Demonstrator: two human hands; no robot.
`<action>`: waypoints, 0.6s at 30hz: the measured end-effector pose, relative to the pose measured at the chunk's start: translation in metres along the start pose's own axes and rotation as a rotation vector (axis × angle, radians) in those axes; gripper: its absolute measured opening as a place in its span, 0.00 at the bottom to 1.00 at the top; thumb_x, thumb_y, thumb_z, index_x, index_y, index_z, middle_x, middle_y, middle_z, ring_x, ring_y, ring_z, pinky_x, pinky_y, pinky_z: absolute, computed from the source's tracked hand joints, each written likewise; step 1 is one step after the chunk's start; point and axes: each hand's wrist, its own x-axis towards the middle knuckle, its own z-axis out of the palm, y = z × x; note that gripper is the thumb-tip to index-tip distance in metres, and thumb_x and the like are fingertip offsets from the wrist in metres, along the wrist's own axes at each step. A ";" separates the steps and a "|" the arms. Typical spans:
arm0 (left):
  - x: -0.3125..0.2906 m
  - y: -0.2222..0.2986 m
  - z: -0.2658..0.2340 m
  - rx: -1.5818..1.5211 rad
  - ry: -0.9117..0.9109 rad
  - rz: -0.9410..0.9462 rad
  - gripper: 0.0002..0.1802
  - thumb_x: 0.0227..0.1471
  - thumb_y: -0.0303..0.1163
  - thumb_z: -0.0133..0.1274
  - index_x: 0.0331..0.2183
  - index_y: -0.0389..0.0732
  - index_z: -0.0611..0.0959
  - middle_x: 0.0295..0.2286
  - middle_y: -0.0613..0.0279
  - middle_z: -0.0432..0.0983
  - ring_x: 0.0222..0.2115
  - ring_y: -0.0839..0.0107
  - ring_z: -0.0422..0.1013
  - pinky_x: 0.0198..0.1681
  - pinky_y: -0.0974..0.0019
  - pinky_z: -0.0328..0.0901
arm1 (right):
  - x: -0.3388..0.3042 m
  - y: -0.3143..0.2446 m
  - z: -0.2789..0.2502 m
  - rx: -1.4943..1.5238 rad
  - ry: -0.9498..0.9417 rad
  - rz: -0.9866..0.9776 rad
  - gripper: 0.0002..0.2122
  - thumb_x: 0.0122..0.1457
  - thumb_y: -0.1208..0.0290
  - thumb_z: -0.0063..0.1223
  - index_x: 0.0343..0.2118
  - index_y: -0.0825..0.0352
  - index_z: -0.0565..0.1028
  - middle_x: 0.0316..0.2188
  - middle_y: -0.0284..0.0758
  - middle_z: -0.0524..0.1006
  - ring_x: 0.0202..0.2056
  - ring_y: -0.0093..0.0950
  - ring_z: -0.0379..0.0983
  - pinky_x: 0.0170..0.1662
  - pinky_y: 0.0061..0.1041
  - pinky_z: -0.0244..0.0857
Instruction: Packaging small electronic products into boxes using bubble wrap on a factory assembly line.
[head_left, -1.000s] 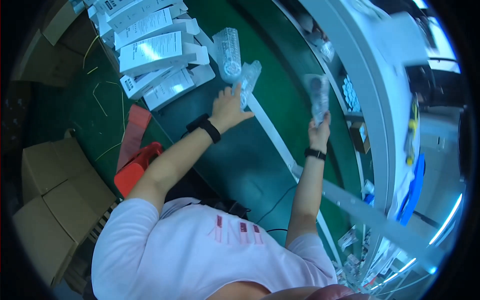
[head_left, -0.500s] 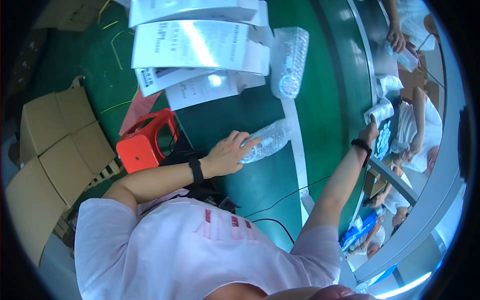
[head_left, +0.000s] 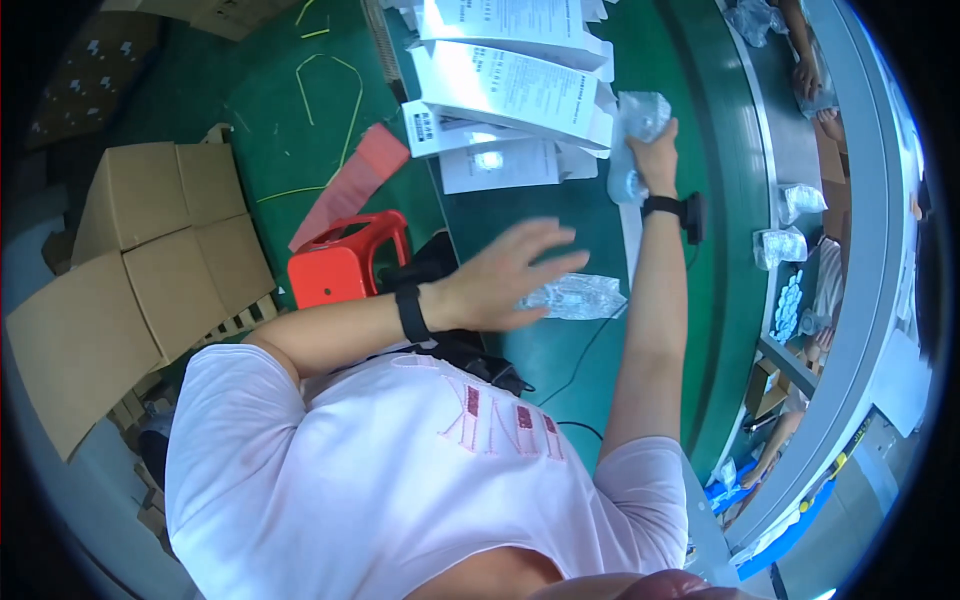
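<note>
My left hand [head_left: 510, 275] hovers with its fingers spread, a little blurred, beside a clear bubble-wrapped package [head_left: 582, 298] lying on the green table. It appears to hold nothing; whether a fingertip brushes the wrap I cannot tell. Farther forward, my right hand [head_left: 658, 162] grips the side of a second bubble-wrapped package [head_left: 622, 178], whose contents the wrap blurs. That package stands close against a stack of white printed cartons [head_left: 510, 90] with open end flaps. Dark bands circle both wrists.
A red plastic stool [head_left: 335, 270] and brown cardboard boxes [head_left: 150, 270] stand at the left. Beyond the green belt [head_left: 715, 330], small wrapped packages [head_left: 780, 248] lie near co-workers' hands. A black cable [head_left: 580, 365] crosses the table, and a metal frame [head_left: 850, 420] rises at the right.
My left hand has lifted off the near package and opened. My right hand has swung from the wrapped packages across the belt to the package beside the cartons. The view has shifted.
</note>
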 end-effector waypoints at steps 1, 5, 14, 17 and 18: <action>0.007 0.002 -0.024 0.050 0.085 0.001 0.40 0.38 0.33 0.61 0.55 0.43 0.67 0.50 0.49 0.62 0.53 0.48 0.57 0.57 0.52 0.55 | -0.005 0.004 -0.006 0.013 0.046 -0.039 0.47 0.41 0.64 0.64 0.62 0.73 0.46 0.51 0.55 0.68 0.51 0.46 0.68 0.53 0.34 0.62; 0.049 -0.009 -0.104 0.450 0.223 -0.001 0.41 0.37 0.34 0.62 0.54 0.38 0.66 0.47 0.48 0.65 0.50 0.49 0.60 0.55 0.54 0.57 | -0.047 0.040 -0.033 0.156 0.033 -0.180 0.49 0.41 0.70 0.63 0.64 0.68 0.43 0.54 0.53 0.66 0.52 0.41 0.67 0.53 0.31 0.62; 0.095 -0.044 -0.116 0.863 -0.031 0.073 0.44 0.31 0.30 0.63 0.52 0.30 0.65 0.42 0.48 0.68 0.46 0.52 0.62 0.52 0.59 0.59 | -0.246 0.055 -0.138 0.676 0.013 -0.055 0.35 0.45 0.76 0.61 0.59 0.69 0.59 0.51 0.38 0.67 0.50 0.31 0.65 0.53 0.27 0.60; 0.085 -0.003 -0.111 0.585 -0.035 0.121 0.41 0.33 0.30 0.61 0.53 0.38 0.67 0.44 0.47 0.66 0.47 0.49 0.62 0.52 0.57 0.60 | -0.317 0.088 -0.140 0.835 0.100 0.051 0.32 0.47 0.72 0.63 0.56 0.69 0.62 0.47 0.34 0.71 0.46 0.26 0.69 0.50 0.27 0.62; 0.083 0.024 -0.107 0.429 -0.079 0.131 0.42 0.32 0.31 0.61 0.53 0.38 0.67 0.44 0.47 0.66 0.47 0.48 0.63 0.51 0.57 0.61 | -0.337 0.099 -0.134 0.855 0.140 0.088 0.32 0.47 0.72 0.63 0.56 0.69 0.62 0.47 0.34 0.71 0.46 0.26 0.69 0.50 0.27 0.62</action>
